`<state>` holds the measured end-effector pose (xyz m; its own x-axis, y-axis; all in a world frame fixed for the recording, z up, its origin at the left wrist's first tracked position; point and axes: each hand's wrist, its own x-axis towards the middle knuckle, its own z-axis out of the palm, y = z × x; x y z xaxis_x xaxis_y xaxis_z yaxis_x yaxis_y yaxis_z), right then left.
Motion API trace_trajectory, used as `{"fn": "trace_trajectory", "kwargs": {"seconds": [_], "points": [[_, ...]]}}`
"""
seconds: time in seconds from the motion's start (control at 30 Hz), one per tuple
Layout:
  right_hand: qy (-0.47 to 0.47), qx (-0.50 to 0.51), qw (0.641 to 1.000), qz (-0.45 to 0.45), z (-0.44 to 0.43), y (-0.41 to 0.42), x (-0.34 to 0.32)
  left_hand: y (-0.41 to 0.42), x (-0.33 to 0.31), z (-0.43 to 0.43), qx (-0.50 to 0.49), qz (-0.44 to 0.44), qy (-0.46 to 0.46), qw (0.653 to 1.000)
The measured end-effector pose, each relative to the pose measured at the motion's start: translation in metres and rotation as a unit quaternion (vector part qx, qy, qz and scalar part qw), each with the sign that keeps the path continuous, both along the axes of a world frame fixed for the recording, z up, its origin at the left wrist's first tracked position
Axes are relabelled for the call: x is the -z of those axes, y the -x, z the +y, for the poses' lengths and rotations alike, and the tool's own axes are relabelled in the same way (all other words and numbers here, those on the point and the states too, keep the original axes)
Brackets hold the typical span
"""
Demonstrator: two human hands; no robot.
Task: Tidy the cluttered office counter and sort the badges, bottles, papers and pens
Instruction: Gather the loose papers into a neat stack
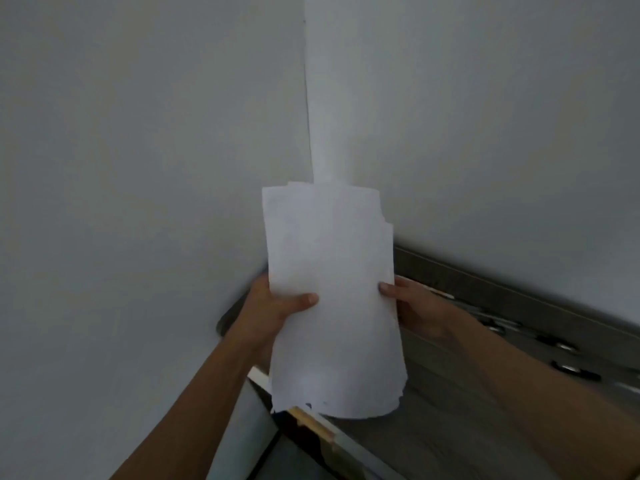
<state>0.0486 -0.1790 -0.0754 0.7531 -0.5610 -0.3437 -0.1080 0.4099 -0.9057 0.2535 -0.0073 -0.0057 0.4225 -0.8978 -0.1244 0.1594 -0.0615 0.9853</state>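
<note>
1. White walls (138,168) met in a corner above a grey wood-grain counter (446,420), as seen in the head view.
2. A stack of white papers (332,289), its edges ragged, was held upright near the counter's back corner.
3. The left hand (270,306) gripped the stack's left edge, thumb across the front.
4. The right hand (415,306) gripped the right edge likewise.
5. Small dark items (568,370), too blurred to identify, lay along the counter's back edge.

Both bare forearms reach forward and up, converging. Left hand (273,306) grips the papers (332,289) at the left edge, thumb across the front. Right hand (415,306) holds the right edge, thumb in front, fingers behind.
</note>
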Motion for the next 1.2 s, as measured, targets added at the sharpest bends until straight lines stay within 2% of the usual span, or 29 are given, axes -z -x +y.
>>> {"fn": "trace_trajectory", "kwargs": {"seconds": [0.07,0.17,0.27,0.43,0.5,0.6,0.7,0.83,0.93,1.07,1.2], "points": [[0.013,0.033,0.998,-0.052,-0.001,0.009,-0.029,-0.003,-0.016,-0.009,0.011,-0.025,0.027,0.999],[0.093,0.062,0.988,-0.102,-0.001,0.024,-0.069,-0.012,-0.023,-0.022,0.009,-0.039,0.052,0.998],[0.169,0.083,0.98,-0.057,0.001,0.036,-0.08,-0.015,-0.009,-0.031,0.021,-0.05,0.048,0.997],[0.225,0.083,0.969,0.059,0.008,0.047,-0.049,-0.007,0.019,-0.031,0.062,-0.089,0.018,0.994],[0.245,0.094,0.963,0.056,0.011,0.047,-0.037,-0.003,0.023,-0.032,0.071,-0.106,0.02,0.992],[0.276,0.168,0.946,0.007,0.02,0.045,-0.039,0.0,0.015,-0.036,0.072,-0.143,0.045,0.986],[0.272,0.232,0.934,-0.022,0.025,0.049,-0.064,0.0,-0.006,-0.044,0.051,-0.132,0.087,0.986],[0.266,0.269,0.924,-0.057,0.034,0.062,-0.086,0.001,-0.02,-0.05,0.099,-0.121,0.107,0.982],[0.209,0.257,0.942,-0.045,0.041,0.069,-0.068,0.007,0.007,-0.051,0.112,-0.109,0.067,0.985],[0.174,0.198,0.963,0.052,0.056,0.077,-0.018,0.021,0.045,-0.042,0.138,-0.114,0.011,0.984],[0.187,0.248,0.95,0.001,0.071,0.076,-0.002,0.039,0.059,-0.039,0.123,-0.101,0.015,0.987]]}}
